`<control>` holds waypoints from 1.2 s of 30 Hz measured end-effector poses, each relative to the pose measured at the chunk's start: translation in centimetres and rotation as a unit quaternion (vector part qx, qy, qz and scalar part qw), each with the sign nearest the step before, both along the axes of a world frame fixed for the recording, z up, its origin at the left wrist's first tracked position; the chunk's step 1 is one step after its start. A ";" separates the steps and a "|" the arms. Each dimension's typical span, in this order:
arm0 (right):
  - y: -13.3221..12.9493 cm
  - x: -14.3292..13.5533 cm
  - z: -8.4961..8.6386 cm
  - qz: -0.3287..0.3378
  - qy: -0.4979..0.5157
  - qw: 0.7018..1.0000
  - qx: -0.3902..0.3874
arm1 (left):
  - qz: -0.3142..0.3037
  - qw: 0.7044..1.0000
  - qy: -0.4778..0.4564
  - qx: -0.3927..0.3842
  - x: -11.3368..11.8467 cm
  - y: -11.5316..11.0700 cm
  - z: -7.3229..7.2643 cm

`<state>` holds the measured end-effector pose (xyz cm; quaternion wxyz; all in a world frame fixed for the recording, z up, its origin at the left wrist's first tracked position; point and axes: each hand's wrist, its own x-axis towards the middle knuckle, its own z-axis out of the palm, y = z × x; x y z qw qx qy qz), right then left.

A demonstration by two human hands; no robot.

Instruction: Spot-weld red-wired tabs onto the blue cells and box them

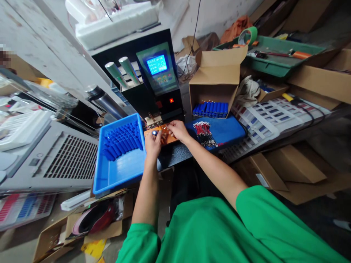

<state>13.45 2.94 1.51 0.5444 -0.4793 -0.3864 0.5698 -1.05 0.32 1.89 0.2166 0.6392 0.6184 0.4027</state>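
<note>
My left hand [153, 145] is closed around a blue cylindrical battery cell [155, 133], its end showing between thumb and fingers. Beside it, my right hand [178, 130] has its fingertips pinched together over an orange tray [173, 139]; what they hold, if anything, is too small to make out. Small shiny pieces lie in the tray near the fingers. Right behind both hands stands a black spot welder [137, 100] with a lit blue screen [157, 64], its electrode block [153, 119] just above the tray.
To the left, a blue bin [117, 179] holds rows of blue cells. A cardboard box [214, 69] with more cells stands at the right, behind red and black wire leads [203, 133] on a blue surface [230, 131]. A green tray [287, 64] and cartons sit farther right.
</note>
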 end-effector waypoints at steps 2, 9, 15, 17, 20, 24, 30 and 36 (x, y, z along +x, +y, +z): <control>0.1 -0.1 -0.3 -0.004 -0.004 1.000 0.003 | -0.015 0.999 -0.028 0.008 -0.3 0.2 -0.4; 0.4 0.0 -1.1 0.006 0.006 1.000 0.018 | -0.048 0.995 -0.091 0.008 -1.3 0.2 -1.6; 0.0 0.6 -0.3 0.025 0.038 0.999 0.003 | -0.056 0.991 -0.120 0.002 -0.5 0.8 -1.3; -0.1 0.7 -0.1 0.022 0.050 0.998 -0.003 | -0.068 0.992 -0.106 0.008 -0.1 1.2 -1.2; -0.2 0.8 0.1 0.017 0.064 0.998 -0.011 | -0.075 0.993 -0.088 0.037 0.2 1.5 -1.5; -0.4 0.7 0.1 0.005 0.068 0.998 -0.007 | -0.080 0.992 -0.085 0.049 0.2 1.5 -2.5; -1.1 0.2 0.7 0.000 0.080 0.997 -0.001 | -0.061 0.993 -0.088 0.048 0.4 0.8 -3.2; -0.8 -0.8 1.6 0.017 0.089 0.996 0.001 | -0.046 0.995 -0.074 0.045 0.5 0.4 -3.1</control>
